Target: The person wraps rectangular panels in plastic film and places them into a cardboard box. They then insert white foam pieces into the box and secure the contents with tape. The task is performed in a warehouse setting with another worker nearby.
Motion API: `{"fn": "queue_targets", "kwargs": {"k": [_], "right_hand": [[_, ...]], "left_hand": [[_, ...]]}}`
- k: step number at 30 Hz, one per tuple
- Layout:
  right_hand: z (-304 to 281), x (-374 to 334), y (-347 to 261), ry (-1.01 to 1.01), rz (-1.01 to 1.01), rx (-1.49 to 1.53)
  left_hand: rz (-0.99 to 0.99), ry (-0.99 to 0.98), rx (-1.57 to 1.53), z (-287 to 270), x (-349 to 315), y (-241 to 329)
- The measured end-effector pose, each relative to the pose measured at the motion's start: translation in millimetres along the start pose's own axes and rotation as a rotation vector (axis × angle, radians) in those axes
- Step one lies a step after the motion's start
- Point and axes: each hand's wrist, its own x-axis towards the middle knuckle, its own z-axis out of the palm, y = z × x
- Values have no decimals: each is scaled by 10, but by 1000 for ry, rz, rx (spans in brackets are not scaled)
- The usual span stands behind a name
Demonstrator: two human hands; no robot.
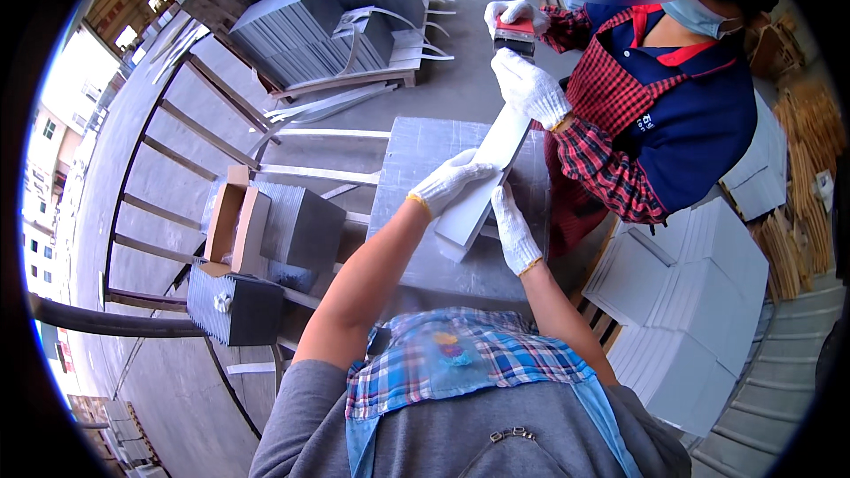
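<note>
A long, narrow white board or stack of strips lies slantwise over a grey-topped work table. My left hand, in a white knit glove, grips its left edge with the fingers over the top. At the right edge, my gloved right hand holds it from the side, some fingers hidden beneath. Across from me, a co-worker's gloved hand rests at the far end of the white piece. Their other gloved hand holds a red-and-black block-shaped object.
Grey panels are stacked on a pallet at the far left. Beside the table, an open brown carton stands among grey stacks on a metal rack. White stacked panels stand at the right, near wooden strips.
</note>
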Motion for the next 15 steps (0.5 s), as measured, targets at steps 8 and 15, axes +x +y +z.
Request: {"fn": "queue_targets", "kwargs": {"k": [8,15], "right_hand": [[87,-130,-356,27,42,-139],[36,-90,4,44,167,63]], "left_hand": [[-16,5,-13,36,-50,116],[-1,23,-27,58,-40,100]]}}
